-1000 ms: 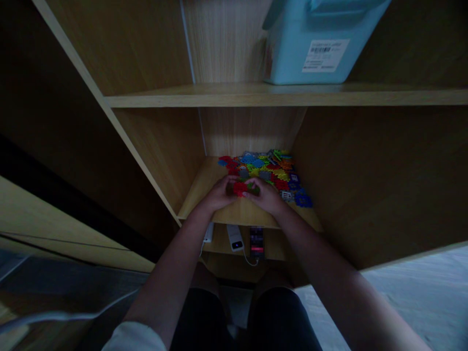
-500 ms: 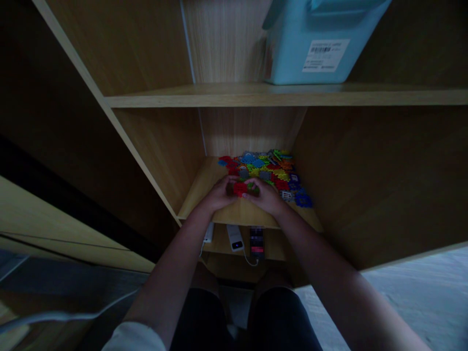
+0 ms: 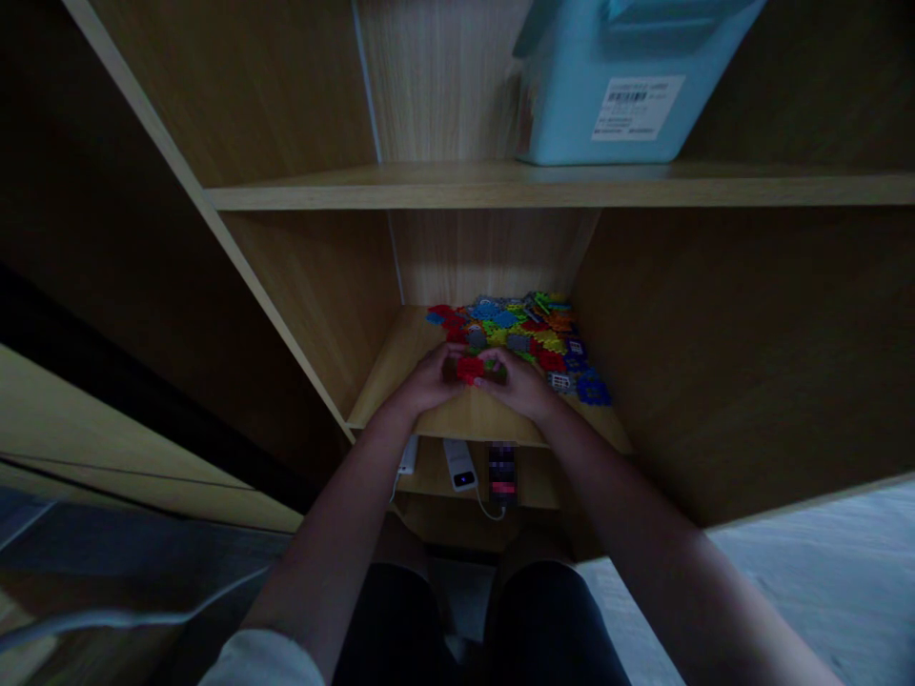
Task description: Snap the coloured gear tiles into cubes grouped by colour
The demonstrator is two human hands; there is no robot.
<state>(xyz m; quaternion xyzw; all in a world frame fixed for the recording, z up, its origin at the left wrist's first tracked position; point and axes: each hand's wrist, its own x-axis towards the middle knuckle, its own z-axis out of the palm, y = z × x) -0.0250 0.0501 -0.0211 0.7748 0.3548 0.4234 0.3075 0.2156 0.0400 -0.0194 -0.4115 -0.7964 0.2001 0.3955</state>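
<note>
Both my hands reach into a low wooden shelf (image 3: 400,386). My left hand (image 3: 427,381) and my right hand (image 3: 520,383) meet over a small cluster of joined plastic pieces (image 3: 471,368), red in the middle with dark green at the sides, and their fingers are closed on it. Just behind them lies a heap of colourful interlocking plastic pieces (image 3: 525,335) in red, blue, yellow, green and orange, spread toward the back right of the shelf.
A light blue plastic bin (image 3: 615,81) with a barcode label stands on the shelf above. Below the low shelf lie a white power bank (image 3: 459,465) with a cable and a dark device (image 3: 501,474). My knees show at the bottom.
My right fingers have shifted slightly over the red and green cluster. Otherwise the hands stay in place.
</note>
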